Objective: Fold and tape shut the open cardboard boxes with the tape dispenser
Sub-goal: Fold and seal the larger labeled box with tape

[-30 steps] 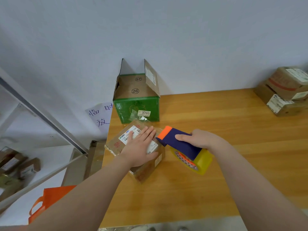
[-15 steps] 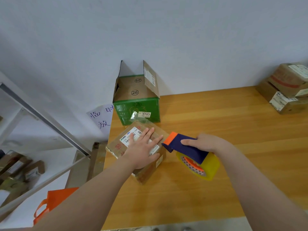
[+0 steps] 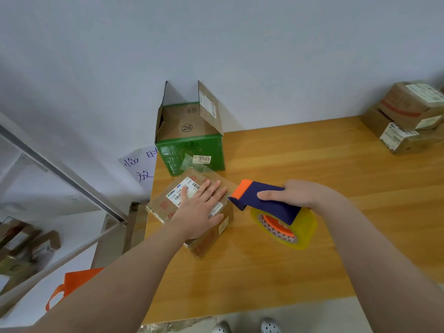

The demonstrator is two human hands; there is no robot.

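A small brown cardboard box (image 3: 168,210) with a white label lies closed near the table's left edge. My left hand (image 3: 200,210) presses flat on its top, fingers straight. My right hand (image 3: 300,195) grips a tape dispenser (image 3: 269,203) with a dark blue body, an orange tip and a yellow tape roll (image 3: 302,229). The dispenser's tip sits just right of the box's upper right edge. A strip of clear tape seems to run from the tip onto the box. Behind it stands a green box (image 3: 192,155) with its flaps open.
Two stacked, taped brown boxes (image 3: 408,116) sit at the table's far right. The wooden table (image 3: 312,152) meets a white wall at the back. Left of the table are a metal shelf (image 3: 72,183) with parcels, an orange bag (image 3: 72,282) and a paper note (image 3: 139,167).
My right hand has drawn the tape dispenser to the right, away from the small brown box. My left hand has stayed flat on the box top.
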